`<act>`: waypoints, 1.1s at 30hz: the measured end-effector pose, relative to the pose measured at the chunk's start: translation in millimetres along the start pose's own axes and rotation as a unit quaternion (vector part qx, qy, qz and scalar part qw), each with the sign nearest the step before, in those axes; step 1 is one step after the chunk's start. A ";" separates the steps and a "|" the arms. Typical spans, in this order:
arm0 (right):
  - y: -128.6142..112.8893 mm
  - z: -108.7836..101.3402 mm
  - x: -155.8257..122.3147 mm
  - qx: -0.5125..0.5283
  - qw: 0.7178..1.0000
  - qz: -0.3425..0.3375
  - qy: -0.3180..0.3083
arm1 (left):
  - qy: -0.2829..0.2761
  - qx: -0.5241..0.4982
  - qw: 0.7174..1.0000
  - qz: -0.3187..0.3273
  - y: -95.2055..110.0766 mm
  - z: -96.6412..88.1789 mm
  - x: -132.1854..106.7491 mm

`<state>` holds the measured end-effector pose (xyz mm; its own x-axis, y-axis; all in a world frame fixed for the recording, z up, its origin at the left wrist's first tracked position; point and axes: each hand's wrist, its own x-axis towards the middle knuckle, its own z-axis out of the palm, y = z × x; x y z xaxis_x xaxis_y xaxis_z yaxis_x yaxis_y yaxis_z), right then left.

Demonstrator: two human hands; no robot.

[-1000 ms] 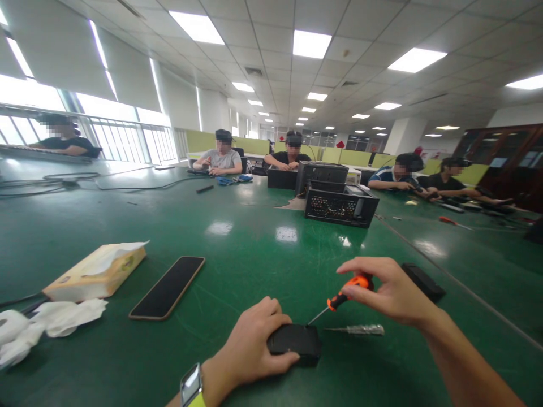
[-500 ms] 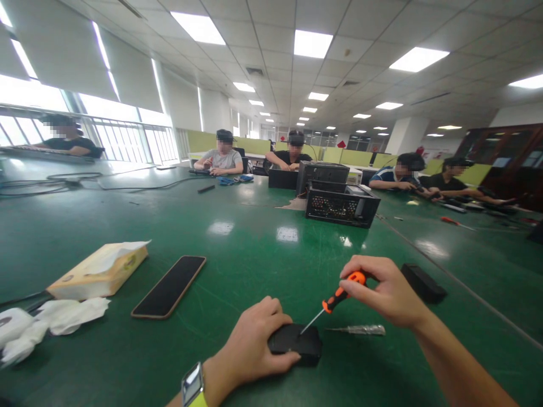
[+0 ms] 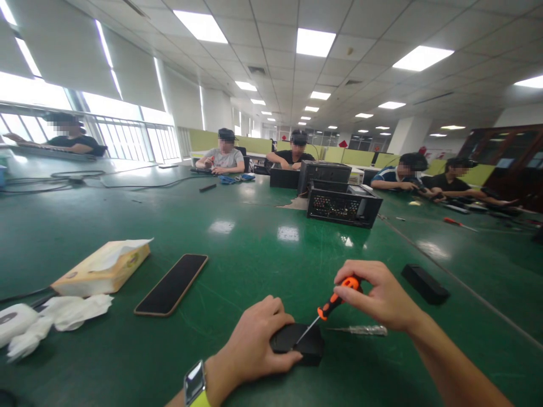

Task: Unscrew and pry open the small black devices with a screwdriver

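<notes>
A small black box-shaped case (image 3: 311,345) lies on the green table, its kind not clear to me. Thumb and fingers of my left hand (image 3: 257,339) are wrapped round its left end, pressing it to the tabletop. In my right hand (image 3: 377,294) is an orange and black screwdriver (image 3: 335,299), tilted, the handle up and to the right. Its tip meets the top face of the black case near my left thumb. Just right of the case lies a second screwdriver (image 3: 367,330), slim with a clear handle.
Left of my hands are a phone (image 3: 172,285), a tissue pack (image 3: 104,271) and crumpled tissues (image 3: 74,314). Another black block (image 3: 425,284) lies to the right. Open black computer cases (image 3: 343,203) stand further back. Several people sit round the table; cables (image 3: 72,180) run at the far left.
The screwdriver tip has moved left and towards me across the black case, closer to my left thumb. My right hand has shifted slightly left and lower. My left hand keeps its hold.
</notes>
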<state>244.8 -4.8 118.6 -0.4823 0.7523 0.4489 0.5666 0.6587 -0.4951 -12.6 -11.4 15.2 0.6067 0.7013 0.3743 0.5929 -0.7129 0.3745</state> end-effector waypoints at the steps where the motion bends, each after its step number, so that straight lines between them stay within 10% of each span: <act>1: 0.2 -0.2 -0.1 0.001 1.000 0.001 -0.001 | -0.001 -0.001 1.000 -0.001 -0.1 0.2 -0.2; 33: -19.2 -1.9 -8.0 -0.009 0.990 -0.141 -0.012 | -0.013 0.016 1.000 -0.003 1.2 0.7 0.1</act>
<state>239.0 -23.5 125.9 -0.6387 0.5388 0.5494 0.4194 0.8423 -0.3385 -11.5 -12.1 15.1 0.6159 0.7055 0.3505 0.6129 -0.7087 0.3495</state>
